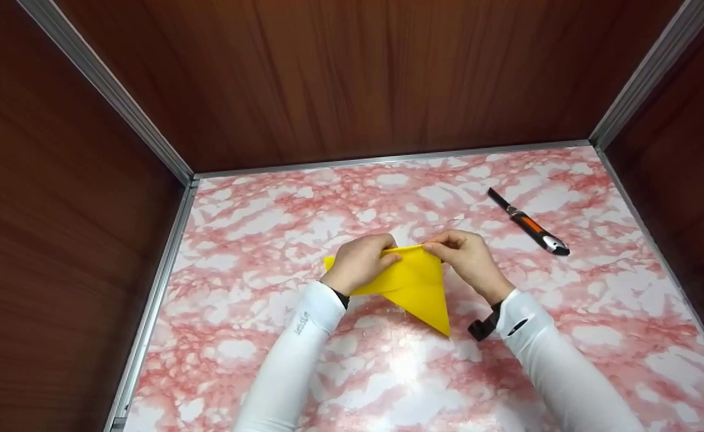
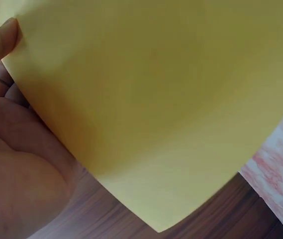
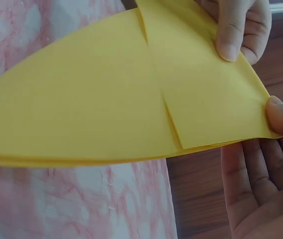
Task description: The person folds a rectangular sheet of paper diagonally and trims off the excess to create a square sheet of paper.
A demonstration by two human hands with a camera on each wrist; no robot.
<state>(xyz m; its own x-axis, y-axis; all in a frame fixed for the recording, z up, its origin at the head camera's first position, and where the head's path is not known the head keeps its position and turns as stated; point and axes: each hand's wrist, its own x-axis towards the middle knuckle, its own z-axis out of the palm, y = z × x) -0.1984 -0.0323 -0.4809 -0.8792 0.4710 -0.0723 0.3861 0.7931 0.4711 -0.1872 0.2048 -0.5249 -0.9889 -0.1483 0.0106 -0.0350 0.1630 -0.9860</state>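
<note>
A folded sheet of yellow paper [image 1: 415, 279] is held up between both hands, with one pointed corner hanging down toward the person. My left hand [image 1: 359, 259] pinches its upper edge, thumb on the near face. At the upper right corner my right hand [image 1: 467, 257] pinches the paper between thumb and fingertips. The right wrist view shows a folded-over flap on the yellow paper [image 3: 96, 94], with the left thumb [image 3: 229, 42] pressing near its edge. In the left wrist view the yellow paper [image 2: 151, 99] covers most of the hand's fingers.
A black and orange utility knife [image 1: 529, 223] lies at the right back of the table [image 1: 250, 240], which has a red and white marbled top. Dark wood panels [image 1: 352, 78] with metal edging stand at the back and both sides.
</note>
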